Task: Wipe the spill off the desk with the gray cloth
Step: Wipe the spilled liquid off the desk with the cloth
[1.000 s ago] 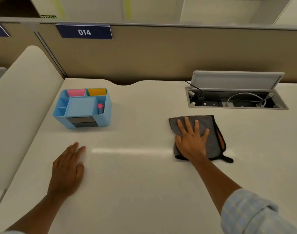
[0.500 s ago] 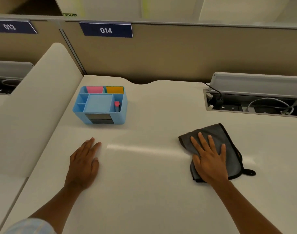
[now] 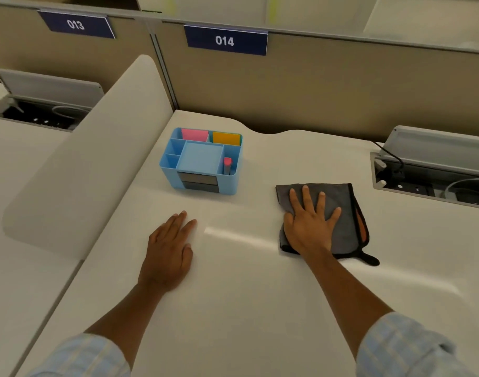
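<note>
The gray cloth (image 3: 341, 213), edged in black with an orange fold on its right side, lies on the white desk (image 3: 260, 308) to the right of centre. My right hand (image 3: 309, 227) presses flat on its left half with the fingers spread and the thumb at the cloth's bunched left edge. My left hand (image 3: 169, 251) rests palm down on the bare desk, apart from the cloth, holding nothing. I cannot make out a spill on the surface; only a bright streak of glare runs between the two hands.
A blue desk organizer (image 3: 203, 161) with pink and orange notes stands just behind and left of the cloth. An open cable box (image 3: 434, 178) with wires is sunk into the desk at the right. A partition wall runs along the back, and a white divider (image 3: 91, 159) on the left.
My right hand has slid the cloth to the left, closer to the blue organizer. My left hand has stayed flat on the desk. The view has turned left.
</note>
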### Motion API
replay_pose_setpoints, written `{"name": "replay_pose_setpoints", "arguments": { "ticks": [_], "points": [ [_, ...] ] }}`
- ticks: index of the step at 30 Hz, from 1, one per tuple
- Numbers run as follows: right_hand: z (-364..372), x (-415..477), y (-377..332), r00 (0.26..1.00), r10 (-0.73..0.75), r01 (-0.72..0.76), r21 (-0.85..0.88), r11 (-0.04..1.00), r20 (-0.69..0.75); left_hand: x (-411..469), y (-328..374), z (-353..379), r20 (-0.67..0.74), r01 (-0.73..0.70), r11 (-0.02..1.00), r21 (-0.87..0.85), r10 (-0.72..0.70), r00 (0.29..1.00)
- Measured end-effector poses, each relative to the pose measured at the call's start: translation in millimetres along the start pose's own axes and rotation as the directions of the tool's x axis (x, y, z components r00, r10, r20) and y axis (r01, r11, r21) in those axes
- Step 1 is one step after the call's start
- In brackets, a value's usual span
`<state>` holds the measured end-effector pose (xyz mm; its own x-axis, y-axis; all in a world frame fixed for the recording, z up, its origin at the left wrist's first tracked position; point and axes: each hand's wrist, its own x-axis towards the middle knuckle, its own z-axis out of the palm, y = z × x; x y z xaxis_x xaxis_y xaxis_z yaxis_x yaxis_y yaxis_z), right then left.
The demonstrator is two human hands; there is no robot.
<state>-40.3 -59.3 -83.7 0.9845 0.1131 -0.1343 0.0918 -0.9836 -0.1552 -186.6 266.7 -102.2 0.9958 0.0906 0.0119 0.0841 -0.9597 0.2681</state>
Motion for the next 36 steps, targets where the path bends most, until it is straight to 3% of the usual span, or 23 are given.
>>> {"name": "replay_pose_setpoints", "arguments": {
  "ticks": [10, 17, 22, 30, 36],
  "points": [
    [26, -28, -87, 1.0, 0.004, -0.005, 0.017, 1.0, 0.021, 0, 1, 0, -0.005, -0.012, 1.0, -0.015, 0.012, 1.0],
    [37, -60, -151, 0.995, -0.095, 0.094, 0.031, 0.995, 0.035, -1, -2, 0, -0.022, -0.016, 0.999, -0.045, 0.015, 1.0],
    [46, -88, -173, 0.966, -0.253, 0.251, 0.032, 0.967, 0.047, -1, -4, 3, -0.046, 0.019, 0.983, -0.184, -0.028, 0.999],
    [54, -153, -147, 0.888, -0.459, 0.458, 0.049, 0.888, 0.027, -5, -9, 0, -0.152, 0.0, 0.931, -0.365, -0.059, 0.987],
    [52, -183, -80, 0.915, -0.404, 0.403, 0.055, 0.913, 0.012, -6, -2, -3, -0.165, 0.04, 0.942, -0.332, -0.1, 0.981]
  ]
}}
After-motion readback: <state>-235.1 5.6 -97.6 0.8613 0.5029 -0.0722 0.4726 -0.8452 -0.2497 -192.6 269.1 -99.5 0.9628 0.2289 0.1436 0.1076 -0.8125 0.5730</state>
